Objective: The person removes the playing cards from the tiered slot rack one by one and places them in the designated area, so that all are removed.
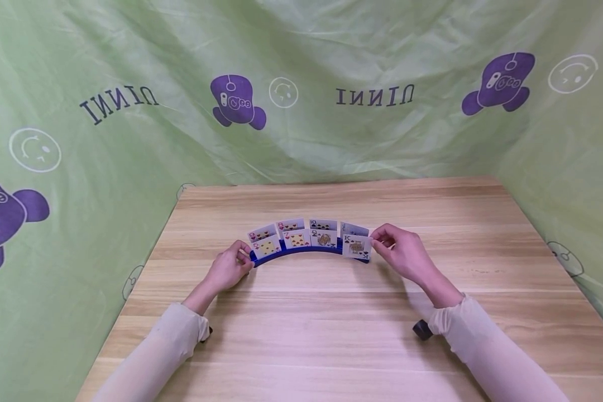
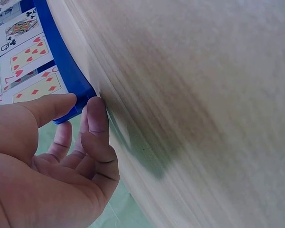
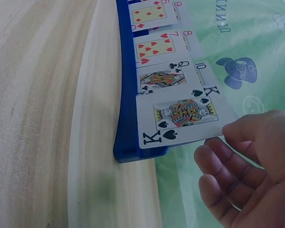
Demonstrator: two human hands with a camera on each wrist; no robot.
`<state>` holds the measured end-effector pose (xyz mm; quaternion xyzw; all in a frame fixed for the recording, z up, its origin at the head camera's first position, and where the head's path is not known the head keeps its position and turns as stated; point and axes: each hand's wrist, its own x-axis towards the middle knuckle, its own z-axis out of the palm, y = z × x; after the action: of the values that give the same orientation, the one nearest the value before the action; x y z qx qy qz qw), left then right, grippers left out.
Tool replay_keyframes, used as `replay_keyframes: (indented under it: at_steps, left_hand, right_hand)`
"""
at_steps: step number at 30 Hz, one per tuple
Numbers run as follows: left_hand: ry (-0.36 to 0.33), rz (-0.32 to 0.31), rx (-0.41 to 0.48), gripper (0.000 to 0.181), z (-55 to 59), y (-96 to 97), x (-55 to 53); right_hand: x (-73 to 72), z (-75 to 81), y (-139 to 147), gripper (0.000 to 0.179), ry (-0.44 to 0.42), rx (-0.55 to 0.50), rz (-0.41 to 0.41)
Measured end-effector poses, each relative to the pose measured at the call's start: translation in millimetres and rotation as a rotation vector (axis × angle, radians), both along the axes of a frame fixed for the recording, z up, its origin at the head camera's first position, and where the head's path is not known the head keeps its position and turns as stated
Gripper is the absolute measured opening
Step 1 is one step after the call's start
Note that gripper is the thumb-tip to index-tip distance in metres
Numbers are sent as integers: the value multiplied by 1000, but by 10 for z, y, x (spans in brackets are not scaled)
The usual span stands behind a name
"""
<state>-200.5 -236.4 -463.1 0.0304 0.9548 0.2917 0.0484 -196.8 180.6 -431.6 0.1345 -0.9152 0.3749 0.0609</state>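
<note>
A curved blue card holder stands on the table with two rows of playing cards. Its front row shows a diamonds card, a seven of hearts and a queen of clubs. My right hand pinches the king of spades by its edge between thumb and fingers, at the holder's right end. Whether the king's lower edge sits in the slot, I cannot tell. At the left end, my left hand grips the holder's tip between thumb and index finger.
Behind the front row stand a nine, an eight, a ten and a partly covered card. Wood-grain tabletop surrounds the holder. A green printed curtain hangs behind and at both sides.
</note>
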Motion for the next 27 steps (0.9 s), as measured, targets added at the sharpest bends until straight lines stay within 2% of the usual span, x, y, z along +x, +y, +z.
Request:
replay_keyframes:
  at_steps: [14,27]
  left_hand:
    - [6,-5,-4,26,4,0,6]
    - [10,-8,-3,27,11,15,6]
  right_hand:
    - [20,55,71,9,-66,-23,-25]
    - [44,105,203,11,-75,-30,-53]
